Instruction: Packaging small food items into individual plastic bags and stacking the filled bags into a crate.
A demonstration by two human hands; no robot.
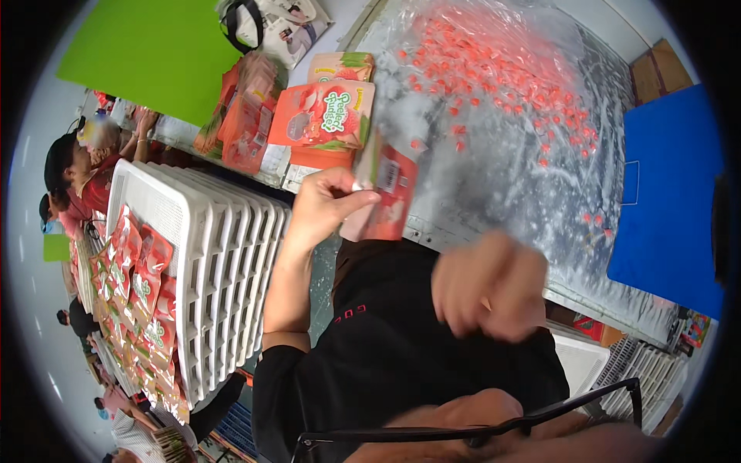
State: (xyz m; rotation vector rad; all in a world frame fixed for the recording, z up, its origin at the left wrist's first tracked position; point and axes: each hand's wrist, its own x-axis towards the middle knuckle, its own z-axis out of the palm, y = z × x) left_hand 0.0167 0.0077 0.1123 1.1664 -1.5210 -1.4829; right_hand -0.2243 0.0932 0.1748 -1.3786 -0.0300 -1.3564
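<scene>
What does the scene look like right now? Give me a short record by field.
left hand: pinches a red pouch
right hand: motion-blurred, in front of the black shirt; grip unclear
worktop: metal, many small red pieces toward far side
pouch pile: beyond left hand
tray stack: white, at person's left, pouches on top

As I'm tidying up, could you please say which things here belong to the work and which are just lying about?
Apparently in use: red pouch in left hand; stacked pouches; small red pieces; white tray stack.

Seemingly just lying about: white bag; cardboard box.
</scene>
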